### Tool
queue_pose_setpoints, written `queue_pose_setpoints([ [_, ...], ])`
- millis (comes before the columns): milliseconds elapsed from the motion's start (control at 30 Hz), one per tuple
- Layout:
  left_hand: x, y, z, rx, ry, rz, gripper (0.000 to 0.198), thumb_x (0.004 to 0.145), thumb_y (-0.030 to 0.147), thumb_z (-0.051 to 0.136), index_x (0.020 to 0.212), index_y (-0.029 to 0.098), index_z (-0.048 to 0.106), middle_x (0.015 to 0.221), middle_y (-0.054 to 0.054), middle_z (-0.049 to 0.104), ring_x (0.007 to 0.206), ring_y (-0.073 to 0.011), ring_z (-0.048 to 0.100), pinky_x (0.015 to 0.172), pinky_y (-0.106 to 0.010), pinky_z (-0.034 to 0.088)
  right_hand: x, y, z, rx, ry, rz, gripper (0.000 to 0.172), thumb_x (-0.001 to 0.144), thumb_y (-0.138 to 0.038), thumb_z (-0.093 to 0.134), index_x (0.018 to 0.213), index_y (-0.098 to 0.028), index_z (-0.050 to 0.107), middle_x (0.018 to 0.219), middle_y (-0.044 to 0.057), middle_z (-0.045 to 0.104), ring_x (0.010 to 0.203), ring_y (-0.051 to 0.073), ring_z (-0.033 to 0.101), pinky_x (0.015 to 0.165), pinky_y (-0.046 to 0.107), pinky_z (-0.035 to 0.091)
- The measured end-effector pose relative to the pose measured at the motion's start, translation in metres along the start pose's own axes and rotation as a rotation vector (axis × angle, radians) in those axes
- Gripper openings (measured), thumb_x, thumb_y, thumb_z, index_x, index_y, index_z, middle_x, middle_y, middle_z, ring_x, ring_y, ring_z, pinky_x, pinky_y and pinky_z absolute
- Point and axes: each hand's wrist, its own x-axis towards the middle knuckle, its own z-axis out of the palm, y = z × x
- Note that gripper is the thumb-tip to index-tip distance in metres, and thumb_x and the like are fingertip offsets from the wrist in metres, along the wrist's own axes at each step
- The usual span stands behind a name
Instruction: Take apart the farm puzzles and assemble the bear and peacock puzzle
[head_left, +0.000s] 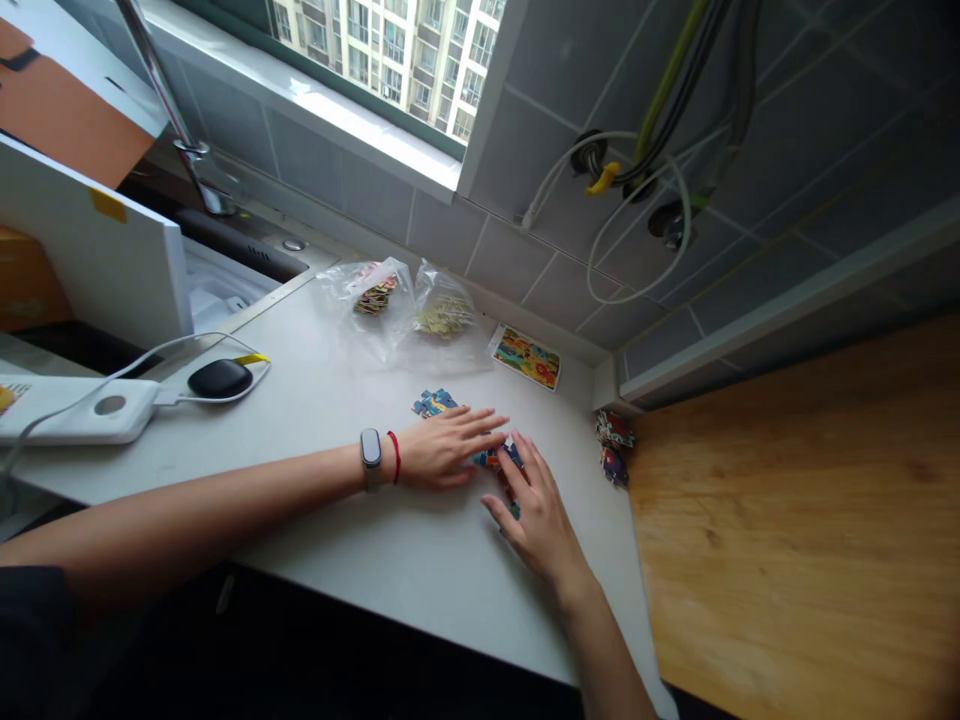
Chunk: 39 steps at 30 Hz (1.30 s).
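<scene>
On the white countertop lie joined jigsaw puzzle pieces, blue with coloured patterns, partly hidden under my hands. My left hand rests flat across them with its fingers stretched to the right; a grey wristband and a red cord circle that wrist. Fingers spread, my right hand lies over the right part of the puzzle, its fingertips close to the left hand's. Between the two hands a dark blue and orange patch of the puzzle shows. Whether any loose piece lies under the palms is hidden.
Behind the hands sit two clear plastic bags of puzzle pieces and a colourful picture card. More pieces are piled at the counter's right edge, beside a wooden board. A black mouse-shaped object and a white power strip lie left.
</scene>
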Motion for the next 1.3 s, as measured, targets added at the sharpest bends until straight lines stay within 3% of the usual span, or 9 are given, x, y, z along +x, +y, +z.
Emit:
queue_pose_setpoints([
  [133, 0.004, 0.0, 0.009, -0.004, -0.069, -0.032, 0.075, 0.103, 0.055, 0.052, 0.166, 0.02, 0.03, 0.17, -0.018, 0.034, 0.155, -0.0368, 0.037, 0.127, -0.058, 0.028, 0.019, 0.017, 0.016, 0.018, -0.117, 0.082, 0.071, 0.104, -0.061, 0.048, 0.166, -0.028, 0.035, 0.175, 0.011, 0.026, 0.162, 0.037, 0.021, 0.126, 0.066, 0.029],
  [300, -0.005, -0.021, 0.003, 0.057, -0.04, -0.199, 0.054, 0.105, 0.055, 0.05, 0.155, 0.033, 0.053, 0.17, -0.012, 0.036, 0.157, -0.0434, 0.031, 0.124, -0.071, 0.022, 0.019, 0.045, 0.013, 0.128, 0.166, 0.271, 0.052, 0.106, -0.051, 0.05, 0.148, -0.024, 0.061, 0.162, 0.015, 0.05, 0.155, 0.035, 0.038, 0.123, 0.061, 0.038],
  [467, -0.007, -0.026, -0.003, -0.093, -0.083, 0.067, 0.065, 0.101, 0.057, 0.058, 0.16, 0.033, 0.045, 0.172, -0.008, 0.033, 0.16, -0.0427, 0.024, 0.125, -0.066, 0.027, 0.018, 0.06, -0.001, 0.109, 0.554, 0.385, 0.034, 0.104, -0.041, 0.056, 0.127, -0.022, 0.072, 0.139, 0.016, 0.064, 0.135, 0.03, 0.059, 0.117, 0.056, 0.047],
  [567, -0.006, -0.016, -0.006, -0.228, -0.095, 0.22, 0.051, 0.099, 0.055, 0.061, 0.141, 0.028, 0.063, 0.162, -0.007, 0.051, 0.154, -0.0379, 0.04, 0.126, -0.06, 0.03, 0.018, 0.088, -0.014, -0.043, 0.665, 0.484, 0.039, 0.101, -0.043, 0.058, 0.128, -0.018, 0.07, 0.143, 0.019, 0.059, 0.136, 0.034, 0.057, 0.116, 0.057, 0.048],
  [767, -0.006, -0.002, -0.004, -0.359, 0.024, 0.322, 0.024, 0.101, 0.037, 0.059, 0.114, 0.021, 0.069, 0.129, -0.008, 0.075, 0.122, -0.0272, 0.066, 0.111, -0.045, 0.049, 0.041, 0.149, -0.033, -0.16, 0.469, 0.587, 0.062, 0.098, -0.052, 0.057, 0.142, -0.009, 0.061, 0.151, 0.029, 0.053, 0.144, 0.041, 0.048, 0.121, 0.057, 0.041],
  [967, -0.005, -0.011, -0.003, -0.349, 0.172, 0.201, 0.014, 0.103, 0.024, 0.055, 0.107, 0.022, 0.068, 0.113, -0.007, 0.075, 0.113, -0.0232, 0.066, 0.097, -0.04, 0.056, 0.043, 0.083, -0.003, 0.022, 0.253, 0.412, 0.048, 0.1, -0.05, 0.058, 0.139, -0.023, 0.068, 0.152, 0.014, 0.059, 0.142, 0.031, 0.055, 0.122, 0.051, 0.043],
  [1033, -0.005, -0.013, -0.004, -0.343, 0.214, 0.167, 0.017, 0.103, 0.022, 0.054, 0.109, 0.021, 0.069, 0.113, -0.008, 0.075, 0.114, -0.0233, 0.065, 0.098, -0.04, 0.056, 0.037, 0.071, -0.003, 0.059, 0.318, 0.379, 0.045, 0.102, -0.049, 0.056, 0.137, -0.024, 0.069, 0.152, 0.013, 0.059, 0.141, 0.029, 0.056, 0.121, 0.049, 0.044],
  [1167, -0.007, -0.013, -0.004, -0.329, 0.181, 0.138, 0.02, 0.103, 0.021, 0.051, 0.111, 0.022, 0.07, 0.116, -0.009, 0.074, 0.117, -0.0238, 0.064, 0.1, -0.041, 0.057, 0.04, 0.101, -0.019, -0.066, 0.535, 0.542, 0.055, 0.104, -0.056, 0.046, 0.132, -0.015, 0.071, 0.153, 0.021, 0.055, 0.142, 0.034, 0.053, 0.122, 0.056, 0.04],
  [1300, -0.006, -0.011, -0.004, -0.312, 0.123, 0.133, 0.021, 0.103, 0.021, 0.051, 0.111, 0.022, 0.07, 0.119, -0.009, 0.073, 0.12, -0.0246, 0.063, 0.102, -0.042, 0.057, 0.05, 0.114, -0.018, -0.062, 0.383, 0.685, 0.071, 0.098, -0.066, 0.052, 0.141, -0.011, 0.065, 0.155, 0.027, 0.053, 0.147, 0.043, 0.046, 0.118, 0.067, 0.038],
])
